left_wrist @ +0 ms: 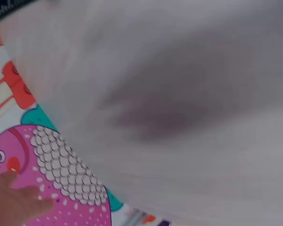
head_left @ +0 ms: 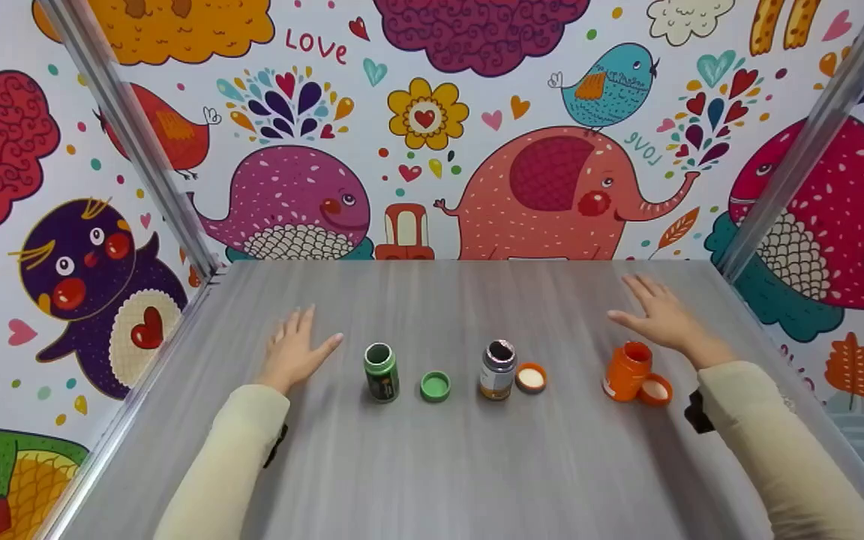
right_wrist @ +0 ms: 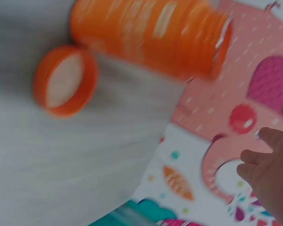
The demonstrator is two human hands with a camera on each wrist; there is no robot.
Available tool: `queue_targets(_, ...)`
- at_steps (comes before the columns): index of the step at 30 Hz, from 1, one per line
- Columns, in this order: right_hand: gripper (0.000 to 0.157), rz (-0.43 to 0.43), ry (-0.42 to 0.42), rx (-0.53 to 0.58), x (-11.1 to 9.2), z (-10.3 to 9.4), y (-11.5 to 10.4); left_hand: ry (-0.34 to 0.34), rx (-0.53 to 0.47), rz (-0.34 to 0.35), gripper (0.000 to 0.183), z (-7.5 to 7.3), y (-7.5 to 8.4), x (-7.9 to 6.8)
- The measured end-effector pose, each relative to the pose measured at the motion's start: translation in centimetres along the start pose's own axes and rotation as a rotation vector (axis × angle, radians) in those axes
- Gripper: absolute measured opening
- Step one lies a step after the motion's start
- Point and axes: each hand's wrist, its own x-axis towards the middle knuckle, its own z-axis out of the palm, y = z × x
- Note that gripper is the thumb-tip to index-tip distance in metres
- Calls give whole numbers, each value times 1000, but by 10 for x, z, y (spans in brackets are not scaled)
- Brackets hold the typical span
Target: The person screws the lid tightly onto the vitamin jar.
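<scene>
My left hand [head_left: 293, 352] is held with fingers spread to the left of an open green paint jar [head_left: 382, 375], holding nothing. On the right, my right hand [head_left: 657, 315] is also spread and bare, just beyond an uncapped orange paint jar [head_left: 627, 371]. The orange jar's lid [right_wrist: 65, 81] lies inner side up beside its base. A green lid [head_left: 435, 385] sits right of the green jar. Near the middle stands an open jar of dark paint [head_left: 498, 371], its orange-rimmed lid [head_left: 531, 378] next to it. All three jars are upright.
The grey table [head_left: 432, 465] bears the jars and lids in a loose row. A wall with cartoon animals [head_left: 417, 172] rises at its back edge, and metal posts [head_left: 799, 150] stand at both back corners.
</scene>
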Motion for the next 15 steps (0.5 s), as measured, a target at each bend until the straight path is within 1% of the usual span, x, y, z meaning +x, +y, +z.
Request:
queue_targets(3,91,-33,15,51,0,3,-18,2,-174,47,84,6,4,-6)
queue_targets(4,91,-45,19,76,0,4,-24,-14,-251,56,84,9,6,-8)
queue_targets(6,89,-71,30,115,-1,9,-37,-39,-406,60,85,18,10,-13)
queue_targets(9,87,-112,37,186,-3,17,-55,-56,-593,58,89,34,14,-18)
queue_targets(10,86,-126,39,205,-4,20,-61,-59,-639,63,91,40,16,-18)
queue_targets(11,85,-137,46,220,-6,22,-66,-51,-664,68,92,46,17,-19)
queue_targets(15,81,-195,78,269,-9,30,-88,-36,-730,85,94,67,22,-20)
